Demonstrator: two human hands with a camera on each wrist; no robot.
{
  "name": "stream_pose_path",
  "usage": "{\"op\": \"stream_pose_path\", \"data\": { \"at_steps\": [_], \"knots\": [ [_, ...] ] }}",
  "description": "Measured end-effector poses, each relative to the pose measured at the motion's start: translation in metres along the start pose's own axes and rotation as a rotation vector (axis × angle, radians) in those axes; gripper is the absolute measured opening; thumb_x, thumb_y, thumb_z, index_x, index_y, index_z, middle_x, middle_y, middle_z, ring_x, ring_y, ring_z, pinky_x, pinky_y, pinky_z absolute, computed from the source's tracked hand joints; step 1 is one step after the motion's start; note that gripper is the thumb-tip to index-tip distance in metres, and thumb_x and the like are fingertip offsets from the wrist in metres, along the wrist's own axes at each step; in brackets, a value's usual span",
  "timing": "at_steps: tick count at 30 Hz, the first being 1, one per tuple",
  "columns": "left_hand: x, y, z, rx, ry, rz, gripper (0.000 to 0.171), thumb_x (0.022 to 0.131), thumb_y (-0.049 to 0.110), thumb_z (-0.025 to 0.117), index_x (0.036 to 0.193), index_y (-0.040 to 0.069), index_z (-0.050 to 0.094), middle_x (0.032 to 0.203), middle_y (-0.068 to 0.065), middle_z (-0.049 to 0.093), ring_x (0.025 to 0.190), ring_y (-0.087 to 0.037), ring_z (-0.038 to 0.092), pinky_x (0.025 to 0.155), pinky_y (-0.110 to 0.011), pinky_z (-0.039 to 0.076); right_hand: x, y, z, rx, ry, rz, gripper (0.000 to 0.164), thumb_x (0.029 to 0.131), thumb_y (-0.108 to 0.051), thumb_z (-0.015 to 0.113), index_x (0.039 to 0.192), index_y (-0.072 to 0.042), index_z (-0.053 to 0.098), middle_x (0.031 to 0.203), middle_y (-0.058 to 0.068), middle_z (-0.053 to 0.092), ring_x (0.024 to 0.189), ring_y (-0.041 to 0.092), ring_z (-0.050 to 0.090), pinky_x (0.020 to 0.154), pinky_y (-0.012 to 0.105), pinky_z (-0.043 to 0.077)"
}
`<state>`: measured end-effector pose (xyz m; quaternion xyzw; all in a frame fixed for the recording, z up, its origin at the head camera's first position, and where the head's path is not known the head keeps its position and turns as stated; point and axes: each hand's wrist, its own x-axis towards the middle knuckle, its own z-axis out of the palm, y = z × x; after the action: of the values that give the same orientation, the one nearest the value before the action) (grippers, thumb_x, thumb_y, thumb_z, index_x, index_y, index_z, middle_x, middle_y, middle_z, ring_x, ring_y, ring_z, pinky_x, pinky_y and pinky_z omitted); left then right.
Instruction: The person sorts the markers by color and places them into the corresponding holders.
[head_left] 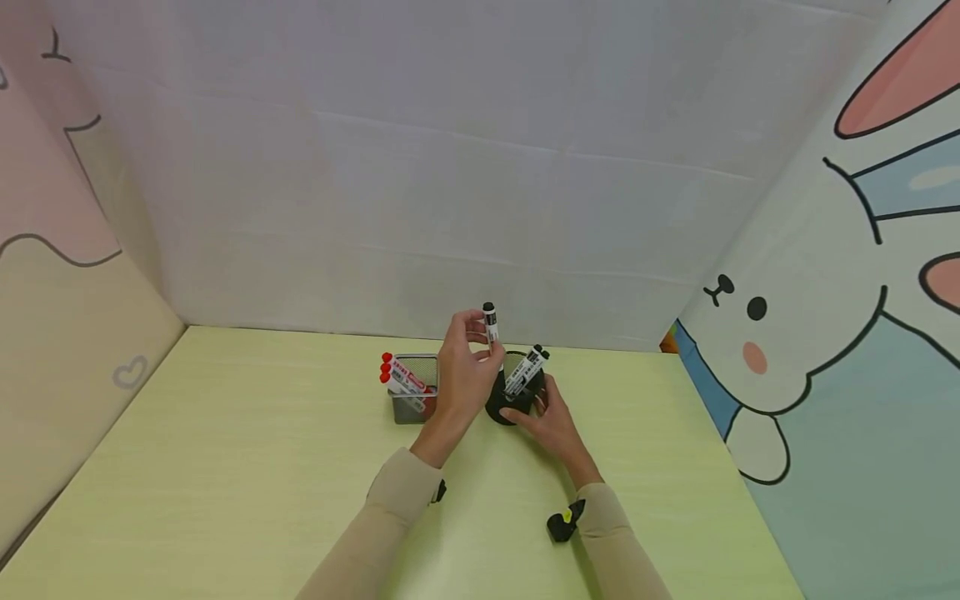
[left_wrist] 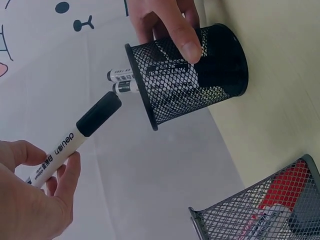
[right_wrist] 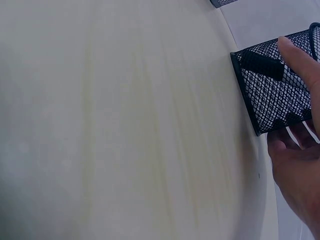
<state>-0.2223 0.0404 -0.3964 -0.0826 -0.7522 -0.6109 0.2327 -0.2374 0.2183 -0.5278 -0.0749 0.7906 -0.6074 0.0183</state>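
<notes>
My left hand (head_left: 467, 379) pinches a white whiteboard marker (left_wrist: 62, 150) with a black cap between thumb and fingers. The marker's capped end points up in the head view, just above a round black mesh pen holder (left_wrist: 220, 62). My right hand (head_left: 553, 427) grips that holder at its side, thumb on the near wall and fingers around the far side, as the right wrist view shows. Black-ended white markers (head_left: 527, 372) lean inside the holder and stick out over its rim. Part of the left palm is cut off in the left wrist view.
Left of the holder stands a rectangular grey mesh basket (head_left: 412, 410) with several red-capped markers (head_left: 405, 377) leaning in it. Both stand near the back edge of a pale yellow-green table (head_left: 247, 467). A white wall sheet (head_left: 420, 183) hangs behind; printed cartoon panels flank the sides.
</notes>
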Motion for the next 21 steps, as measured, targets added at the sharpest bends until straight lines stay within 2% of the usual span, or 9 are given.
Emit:
{"op": "stream_pose_path", "data": {
  "at_steps": [4,11,16,21],
  "knots": [
    [0.002,-0.004,0.001,0.006,-0.018,0.017,0.041,0.091,-0.002,0.069,0.129,-0.001,0.053,0.109,-0.016,0.061,0.098,-0.028,0.066,0.082,-0.038,0.062,0.000,0.002,0.001,-0.007,0.008,-0.017,0.085,0.087,-0.012,0.085,0.153,-0.008,0.032,0.156,0.015,0.042,0.150,0.034,0.034,0.122,0.044,0.027],
    [0.006,-0.013,0.006,0.006,-0.049,0.039,0.038,0.093,-0.003,0.066,0.129,-0.002,0.052,0.109,-0.018,0.059,0.100,-0.031,0.064,0.085,-0.045,0.061,-0.001,0.003,0.002,-0.003,0.008,0.006,0.086,0.086,-0.018,0.086,0.154,-0.015,0.032,0.158,0.010,0.040,0.150,0.029,0.034,0.122,0.041,0.028],
    [0.008,-0.017,0.009,0.025,-0.087,0.043,0.037,0.094,-0.004,0.065,0.129,-0.002,0.052,0.110,-0.018,0.059,0.100,-0.031,0.064,0.086,-0.045,0.061,0.000,-0.001,0.001,0.005,-0.012,0.013,0.088,0.087,-0.014,0.084,0.156,-0.009,0.029,0.159,0.016,0.037,0.152,0.033,0.030,0.123,0.043,0.025],
    [0.010,-0.023,0.015,0.067,-0.131,0.028,0.036,0.094,-0.005,0.065,0.128,-0.002,0.052,0.110,-0.018,0.059,0.099,-0.030,0.065,0.086,-0.042,0.061,-0.008,-0.026,-0.001,0.001,-0.033,0.025,0.086,0.088,-0.010,0.083,0.154,-0.002,0.029,0.158,0.019,0.038,0.151,0.035,0.031,0.123,0.043,0.026]
  ]
}}
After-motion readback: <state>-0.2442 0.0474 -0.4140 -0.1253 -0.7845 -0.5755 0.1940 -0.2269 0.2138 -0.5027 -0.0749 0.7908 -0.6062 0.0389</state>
